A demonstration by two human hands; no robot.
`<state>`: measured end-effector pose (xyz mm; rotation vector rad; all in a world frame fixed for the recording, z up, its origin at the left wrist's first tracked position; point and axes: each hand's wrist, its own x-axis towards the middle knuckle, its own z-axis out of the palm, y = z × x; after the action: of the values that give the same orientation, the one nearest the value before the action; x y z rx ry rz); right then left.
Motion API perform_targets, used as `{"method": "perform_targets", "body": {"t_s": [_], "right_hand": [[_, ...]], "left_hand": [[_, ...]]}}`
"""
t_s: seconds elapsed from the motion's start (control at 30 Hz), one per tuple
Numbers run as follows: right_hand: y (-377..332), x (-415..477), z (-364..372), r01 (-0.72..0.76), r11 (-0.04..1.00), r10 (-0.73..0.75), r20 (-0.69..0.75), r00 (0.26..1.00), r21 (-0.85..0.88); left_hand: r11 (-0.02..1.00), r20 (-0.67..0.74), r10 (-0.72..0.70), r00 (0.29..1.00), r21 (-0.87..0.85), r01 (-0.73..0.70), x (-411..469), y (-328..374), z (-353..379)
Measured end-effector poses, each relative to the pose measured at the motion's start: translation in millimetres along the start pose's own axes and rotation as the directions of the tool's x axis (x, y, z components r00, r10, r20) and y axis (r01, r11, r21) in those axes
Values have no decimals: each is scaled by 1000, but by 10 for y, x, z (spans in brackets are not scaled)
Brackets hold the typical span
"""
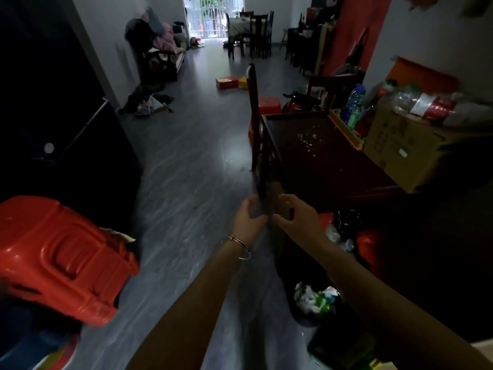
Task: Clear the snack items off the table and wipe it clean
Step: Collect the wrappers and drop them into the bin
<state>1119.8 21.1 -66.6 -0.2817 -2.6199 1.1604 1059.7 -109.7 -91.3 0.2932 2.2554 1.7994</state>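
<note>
A dark wooden table [328,161] stands to the right, with pale crumbs [306,138] scattered on its far part. Both my hands reach to its near-left corner. My right hand [293,217] has its fingers curled round a brown post [276,194] at that corner. My left hand [249,214], with a bangle on the wrist, is cupped just left of the post; the blur hides whether it touches it. Below my right forearm, crumpled snack wrappers [316,296] lie in a dark bin [304,319].
A red plastic stool [58,257] lies tipped at the near left. Against the table's right side are a cardboard box [394,145] and bottles [353,108]. A tall chair [253,102] and another red stool [269,103] stand at the table's far end. Grey floor stretches ahead.
</note>
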Motion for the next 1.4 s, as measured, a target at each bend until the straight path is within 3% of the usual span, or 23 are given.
{"method": "perform_targets", "body": {"t_s": [0.3,0.63,0.8,1.13,1.4], "right_hand": [[-5,1059,256,-38,999,38,-1,999,5],[-23,2705,725,-18,999,18,-13,1000,35],[-58,3259,927,-9,1000,9,-7,1000,11],[-49,4167,1382,-96,995,96,-24,995,9],[-61,4896,1591,-235,971,223,-187,957,-49]], "left_hand": [[998,48,27,998,-49,-25,954,141,-286],[992,19,38,999,117,-40,2650,50,-787],[990,18,67,998,122,-69,3327,46,-998],[988,146,62,987,129,-82,4386,-87,-1335],[993,363,92,927,41,-115,5518,-108,-1332]]}}
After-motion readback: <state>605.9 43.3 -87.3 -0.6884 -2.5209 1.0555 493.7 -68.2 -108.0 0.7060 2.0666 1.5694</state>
